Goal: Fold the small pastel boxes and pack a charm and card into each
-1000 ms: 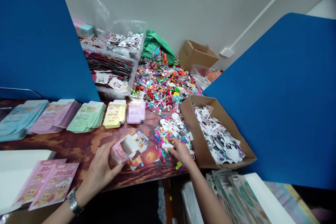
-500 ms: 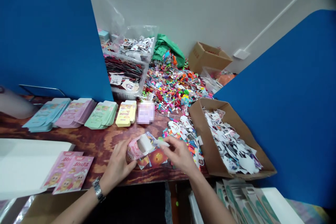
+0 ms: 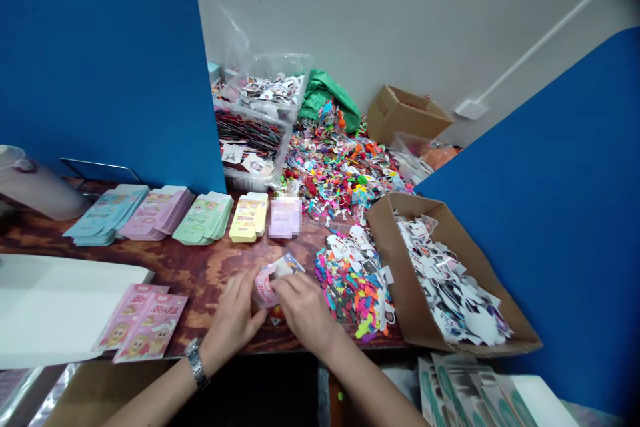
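Note:
My left hand (image 3: 233, 320) and my right hand (image 3: 301, 307) meet over a small pink printed carton (image 3: 266, 290) on the wooden table (image 3: 200, 273), and both grip it. Most of the carton is hidden by my fingers. A small picture card (image 3: 290, 263) sticks out from it at the top. A heap of bright paper cutouts (image 3: 353, 287) lies just right of my right hand. Two flat pink cartons (image 3: 143, 320) lie left of my left hand.
Stacks of flat blue, pink, green and yellow cartons (image 3: 205, 217) line the table's far side. A cardboard box of white cutouts (image 3: 440, 273) stands at right. Behind rise plastic crates (image 3: 253, 140), a colourful heap (image 3: 340, 170) and blue partitions (image 3: 100, 60).
My right hand has moved left from above the cutouts onto the pink carton, and both hands now cover it. The whole scene has shifted right in view as my head turned.

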A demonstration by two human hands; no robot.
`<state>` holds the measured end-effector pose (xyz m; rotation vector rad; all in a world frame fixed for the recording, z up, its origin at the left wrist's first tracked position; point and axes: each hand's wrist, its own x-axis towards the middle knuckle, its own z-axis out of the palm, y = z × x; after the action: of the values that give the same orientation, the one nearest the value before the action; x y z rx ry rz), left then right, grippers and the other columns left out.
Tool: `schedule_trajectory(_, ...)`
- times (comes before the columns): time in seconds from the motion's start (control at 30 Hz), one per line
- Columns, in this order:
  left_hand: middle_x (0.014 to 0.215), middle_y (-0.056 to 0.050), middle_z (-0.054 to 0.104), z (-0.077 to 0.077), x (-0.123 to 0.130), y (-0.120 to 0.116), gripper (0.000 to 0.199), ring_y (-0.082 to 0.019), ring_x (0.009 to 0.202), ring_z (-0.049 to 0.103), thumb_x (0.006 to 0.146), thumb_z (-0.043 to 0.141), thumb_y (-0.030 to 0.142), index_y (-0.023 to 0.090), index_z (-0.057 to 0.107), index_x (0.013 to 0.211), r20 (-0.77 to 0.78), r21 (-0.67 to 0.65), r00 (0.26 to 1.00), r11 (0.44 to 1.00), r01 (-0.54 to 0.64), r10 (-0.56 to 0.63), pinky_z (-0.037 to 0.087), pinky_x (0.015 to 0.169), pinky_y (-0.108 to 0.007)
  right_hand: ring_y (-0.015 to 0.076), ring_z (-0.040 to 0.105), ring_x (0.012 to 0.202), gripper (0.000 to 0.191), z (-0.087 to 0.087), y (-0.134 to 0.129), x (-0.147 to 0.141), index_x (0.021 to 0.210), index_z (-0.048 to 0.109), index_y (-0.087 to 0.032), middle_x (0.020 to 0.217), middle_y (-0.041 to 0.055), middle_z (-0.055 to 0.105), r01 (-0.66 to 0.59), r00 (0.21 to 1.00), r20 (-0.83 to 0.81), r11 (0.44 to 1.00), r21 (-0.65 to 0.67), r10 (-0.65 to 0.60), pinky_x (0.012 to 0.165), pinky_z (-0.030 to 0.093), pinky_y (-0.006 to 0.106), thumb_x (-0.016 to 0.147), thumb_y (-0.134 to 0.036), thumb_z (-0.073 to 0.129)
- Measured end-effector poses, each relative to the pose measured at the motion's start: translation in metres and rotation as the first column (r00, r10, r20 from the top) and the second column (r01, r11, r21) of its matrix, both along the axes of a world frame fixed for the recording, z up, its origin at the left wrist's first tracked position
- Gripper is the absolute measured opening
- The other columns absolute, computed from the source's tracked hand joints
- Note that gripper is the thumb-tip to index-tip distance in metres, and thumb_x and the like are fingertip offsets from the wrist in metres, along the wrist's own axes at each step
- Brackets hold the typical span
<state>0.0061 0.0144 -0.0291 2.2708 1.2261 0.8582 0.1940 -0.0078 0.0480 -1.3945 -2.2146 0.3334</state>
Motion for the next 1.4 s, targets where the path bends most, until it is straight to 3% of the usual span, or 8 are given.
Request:
schedule_trajectory(0.2,0.142,-0.016,0.048,0.009,-0.006,0.007,0.086,-0.03,0.126,0.052,0.084,0.061,0.024,0.023,0.01,0.154,0.051,-0.064,0.998,0.997,0.044,-0.041,0.047,0.101,-0.046,0.0198,0.061,0.105,0.028,0.012,-0.002,0.015,0.12,0.061,-0.024,0.111,0.0084,0.065,0.109,0.958,-0.271,0.992,0.056,-0.09,0.09,0.052,0.034,0.095,-0.015,0.053)
schedule_trajectory(0.37,0.136,-0.013,0.052,0.017,-0.007,0.005,0.075,-0.027,0.122,0.055,0.084,0.061,0.022,0.027,0.022,0.149,0.092,-0.048,0.986,0.988,0.145,-0.14,0.05,0.099,-0.043,0.0205,0.064,0.097,0.028,0.002,-0.002,0.006,0.12,0.062,-0.024,0.103,0.0076,0.068,0.075,0.959,-0.275,0.997,0.02,-0.067,0.085,0.054,0.034,0.095,-0.018,0.053)
schedule_trajectory(0.53,0.132,-0.013,0.054,0.016,-0.01,0.0,0.067,-0.025,0.119,0.058,0.085,0.062,0.023,0.026,0.029,0.143,0.081,0.011,0.983,0.986,0.165,-0.166,0.052,0.095,-0.039,0.0212,0.064,0.104,0.043,0.0,0.0,-0.005,0.137,0.048,-0.025,0.116,0.009,0.067,0.087,0.955,-0.285,0.996,-0.018,-0.089,0.09,0.052,0.034,0.095,-0.02,0.054)
schedule_trajectory(0.8,0.137,-0.015,0.052,0.017,-0.016,0.002,0.072,-0.028,0.124,0.055,0.086,0.059,0.022,0.026,0.023,0.148,0.03,0.068,0.991,0.99,0.127,-0.129,0.052,0.097,-0.043,0.0124,0.065,0.069,0.049,0.002,-0.002,0.004,0.137,0.045,-0.025,0.098,0.0027,0.066,0.009,0.832,-0.51,0.925,-0.379,-0.217,0.062,0.055,0.023,0.09,-0.027,0.059)
schedule_trajectory(1.07,0.135,-0.014,0.054,0.01,-0.017,0.004,0.065,-0.027,0.117,0.061,0.086,0.059,0.025,0.028,0.03,0.145,-0.02,0.08,0.992,0.988,0.129,-0.127,0.056,0.091,-0.038,0.0146,0.063,0.076,0.019,0.004,-0.001,-0.002,0.109,0.065,-0.023,0.088,0.0007,0.069,0.078,0.899,-0.381,0.936,-0.343,-0.215,0.07,0.049,0.024,0.093,-0.027,0.055)
schedule_trajectory(1.17,0.135,-0.013,0.055,0.01,-0.019,0.006,0.069,-0.026,0.12,0.06,0.087,0.059,0.027,0.028,0.026,0.147,-0.014,0.069,0.993,0.99,0.12,-0.119,0.054,0.094,-0.038,0.0146,0.064,0.079,0.033,-0.002,0.016,0.011,0.122,0.061,-0.024,0.095,0.0006,0.07,-0.046,0.901,-0.415,0.928,-0.371,-0.122,0.071,0.05,0.024,0.09,-0.03,0.06)
schedule_trajectory(1.23,0.136,-0.013,0.054,0.011,-0.021,0.007,0.069,-0.026,0.121,0.059,0.087,0.059,0.029,0.028,0.025,0.148,-0.004,0.071,0.996,0.993,0.093,-0.093,0.054,0.095,-0.037,0.0141,0.065,0.076,0.038,-0.014,0.039,0.03,0.126,0.058,-0.023,0.095,0.0011,0.07,-0.016,0.887,-0.431,0.921,-0.388,-0.166,0.066,0.05,0.023,0.09,-0.033,0.059)
schedule_trajectory(1.4,0.135,-0.013,0.056,0.009,-0.025,0.009,0.069,-0.027,0.12,0.061,0.088,0.06,0.035,0.027,0.027,0.148,-0.006,0.054,0.999,0.998,0.037,-0.036,0.055,0.093,-0.036,0.0161,0.066,0.081,0.035,-0.057,0.122,0.093,0.12,0.06,-0.014,0.093,0.0054,0.071,0.445,0.828,-0.201,0.831,-0.333,-0.524,0.073,0.05,0.026,0.095,-0.034,0.047)
